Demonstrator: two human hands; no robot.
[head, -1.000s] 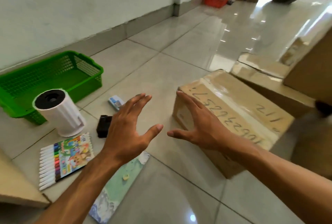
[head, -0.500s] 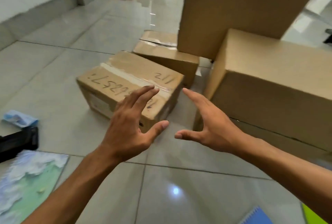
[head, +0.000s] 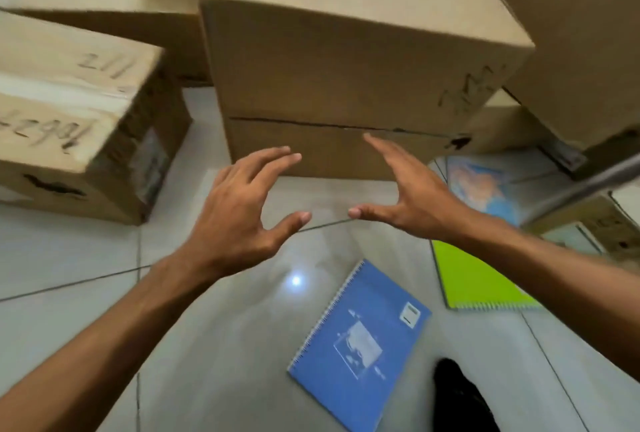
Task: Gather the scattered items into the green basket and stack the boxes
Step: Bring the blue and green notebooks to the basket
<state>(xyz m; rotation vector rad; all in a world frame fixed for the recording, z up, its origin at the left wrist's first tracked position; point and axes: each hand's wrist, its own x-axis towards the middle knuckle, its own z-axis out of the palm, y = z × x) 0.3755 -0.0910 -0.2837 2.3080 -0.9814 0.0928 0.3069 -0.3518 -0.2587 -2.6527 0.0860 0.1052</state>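
Reaching forward with both hands spread and holding nothing: left hand (head: pixel 235 210) at centre, fingers apart and slightly bent, thumb out; right hand (head: pixel 408 196) just beside it at 3 o'clock, fingers straight, thumb pointing at the left thumb, tips close but apart. Both hover in front of the big box (head: pixel 346 61) at 12 o'clock, not touching it.

Big box: plain brown cardboard, closed, a dark seam across its lower front, black scribble near its right edge. Contents hidden. Taped box (head: pixel 72 127) at 9 o'clock: closed, clear tape over the top, handwritten digits incl. "211", sits on the tile floor (head: pixel 69 258). Flat box (head: pixel 104 6) behind it at 10-11 o'clock, closed. More cardboard (head: pixel 581 33) at 1-2 o'clock, partly cut off.

Loose items on floor: blue notebook (head: pixel 360 345) at 5 o'clock, spiral-bound, lying flat, white label in a corner. Green notebook (head: pixel 481 279) at 4 o'clock, spiral-bound, flat, partly under the right forearm. Picture book (head: pixel 481 186) at 3 o'clock, orange and blue cover, blurred. Green basket not in frame.
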